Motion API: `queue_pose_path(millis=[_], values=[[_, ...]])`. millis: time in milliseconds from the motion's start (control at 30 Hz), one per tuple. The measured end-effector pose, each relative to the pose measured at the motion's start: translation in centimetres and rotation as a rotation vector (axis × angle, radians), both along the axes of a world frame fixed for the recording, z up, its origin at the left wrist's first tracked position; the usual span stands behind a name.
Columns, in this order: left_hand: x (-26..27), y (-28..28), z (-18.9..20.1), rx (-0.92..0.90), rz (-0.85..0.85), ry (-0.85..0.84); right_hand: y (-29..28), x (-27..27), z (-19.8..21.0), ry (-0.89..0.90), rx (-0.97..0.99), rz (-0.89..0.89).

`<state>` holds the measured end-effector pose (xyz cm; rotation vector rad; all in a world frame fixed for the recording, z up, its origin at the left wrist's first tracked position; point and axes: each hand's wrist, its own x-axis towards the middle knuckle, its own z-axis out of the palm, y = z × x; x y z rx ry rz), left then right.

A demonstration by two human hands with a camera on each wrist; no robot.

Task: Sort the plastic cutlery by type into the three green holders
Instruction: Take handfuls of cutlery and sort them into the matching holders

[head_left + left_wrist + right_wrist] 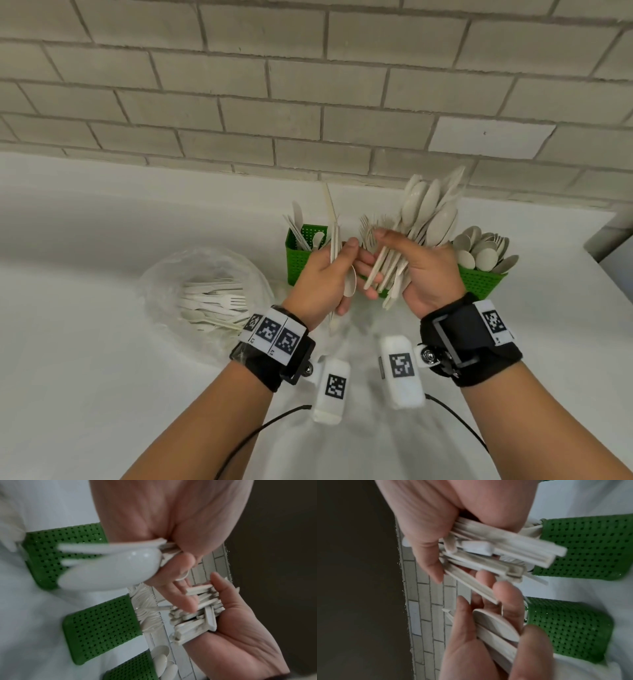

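My right hand [387, 263] grips a thick bundle of beige spoons and forks [423, 219] by the handles [496, 553], heads fanned upward. Close beside it, my left hand [339, 270] holds a few pieces: an upright knife [331, 212] and a spoon [111, 572] with its bowl pointing down. My left fingertips [187, 605] reach across to the bundle's handles. Three green holders stand behind the hands: the left holder [301, 255] with knives, the middle holder [102, 627] with forks, mostly hidden in the head view, and the right holder [479, 279] full of spoons.
A clear plastic bag [205, 267] with several loose forks and knives [212, 301] lies on the white counter [85, 308] to the left. A grey brick wall [308, 102] rises right behind the holders. The counter's edge drops off at the far right.
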<state>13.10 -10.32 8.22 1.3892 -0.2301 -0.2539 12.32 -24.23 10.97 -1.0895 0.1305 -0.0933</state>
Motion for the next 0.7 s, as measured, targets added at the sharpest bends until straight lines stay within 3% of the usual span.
queue_pose_path(millis=[100, 233, 367, 500, 567, 700], values=[[-0.1, -0.1, 0.3, 0.043, -0.071, 0.028, -0.2, 0.0, 0.0, -0.028, -0.111, -0.037], [0.0, 0.1, 0.3, 0.269, -0.205, -0.054, -0.5, 0.0, 0.6, -0.145, -0.38, -0.058], [0.1, 0.7, -0.1, 0.392, -0.297, -0.108, -1.2, 0.4, 0.3, -0.124, -0.39, -0.011], [0.1, 1.6, 0.1, 0.237, -0.23, -0.083, -1.7, 0.3, 0.3, -0.13, -0.27, -0.129], [0.4, 2.1, 0.2, 0.254, -0.202, -0.08, -2.2, 0.2, 0.2, -0.135, -0.282, -0.169], [1.1, 2.7, 0.0, 0.492, -0.229, -0.105, -2.9, 0.2, -0.9, -0.223, -0.64, -0.26]])
